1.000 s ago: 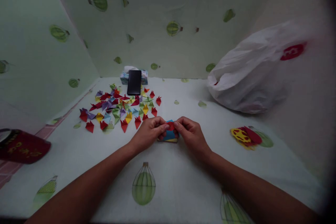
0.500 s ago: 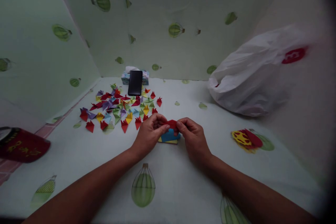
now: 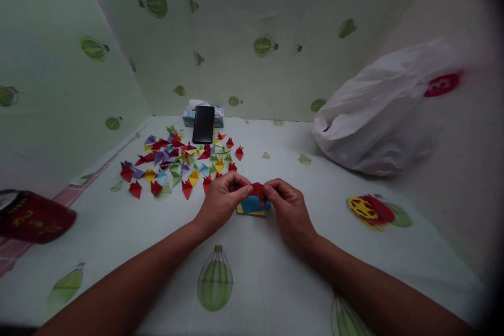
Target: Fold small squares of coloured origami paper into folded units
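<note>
The red paper point(image 3: 257, 189) has shifted slightly; left hand point(image 3: 224, 199) and right hand point(image 3: 290, 211) pinch opposite sides, likely keeping it steady over the blue sheet point(image 3: 251, 205).

Red paper pc. point(image 3: 257, 189) is being held, ends partly hidden, over blue & yellow paper stack point(image 3: 252, 205) lying flat.

Folded papers point(image 3: 185, 169) left of paper stack point(image 3: 252, 206)
</note>
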### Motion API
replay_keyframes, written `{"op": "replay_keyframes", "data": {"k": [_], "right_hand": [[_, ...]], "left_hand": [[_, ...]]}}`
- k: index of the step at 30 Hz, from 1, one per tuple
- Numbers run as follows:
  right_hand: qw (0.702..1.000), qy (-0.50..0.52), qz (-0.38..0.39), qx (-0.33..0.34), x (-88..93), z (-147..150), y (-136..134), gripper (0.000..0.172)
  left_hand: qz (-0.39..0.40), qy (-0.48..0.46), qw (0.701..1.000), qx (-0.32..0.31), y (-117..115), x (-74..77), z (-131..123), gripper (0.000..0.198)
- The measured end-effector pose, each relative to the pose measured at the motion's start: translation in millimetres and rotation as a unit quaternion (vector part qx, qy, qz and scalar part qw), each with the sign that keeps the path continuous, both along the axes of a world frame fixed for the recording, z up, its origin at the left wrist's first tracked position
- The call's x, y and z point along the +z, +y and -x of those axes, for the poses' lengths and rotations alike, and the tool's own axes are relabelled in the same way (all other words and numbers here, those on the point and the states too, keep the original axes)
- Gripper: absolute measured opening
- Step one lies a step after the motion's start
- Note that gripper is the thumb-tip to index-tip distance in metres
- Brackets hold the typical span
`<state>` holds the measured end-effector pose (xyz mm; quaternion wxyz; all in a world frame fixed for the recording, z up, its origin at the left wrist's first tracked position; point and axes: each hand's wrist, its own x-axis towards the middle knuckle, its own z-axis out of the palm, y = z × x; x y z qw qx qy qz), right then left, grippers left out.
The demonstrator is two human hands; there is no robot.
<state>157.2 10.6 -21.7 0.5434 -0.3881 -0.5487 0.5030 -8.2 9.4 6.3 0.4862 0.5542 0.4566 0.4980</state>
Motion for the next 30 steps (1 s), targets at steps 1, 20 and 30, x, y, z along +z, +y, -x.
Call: {"op": "replay_keyframes", "data": {"k": [1, 20, 30], "right_hand": [[1.000, 0.005, 0.000, 0.000, 0.5, 0, 0, 0.020], [0.998, -0.059, 0.009, 0.033, 13.4, -4, 0, 0.026], [0.993, -0.102, -0.008, 0.050, 10.1, -4, 2, 0.027]], "left_hand": [[0.005, -0.006, 1.000, 0.002, 0, 1.1, 0, 0.016], [-0.024, 0.010, 0.999, -0.037, 2, 1.5, 3, 0.022], [-0.017, 0.156, 0.985, -0.075, -1, 4.8, 5, 0.022]]}}
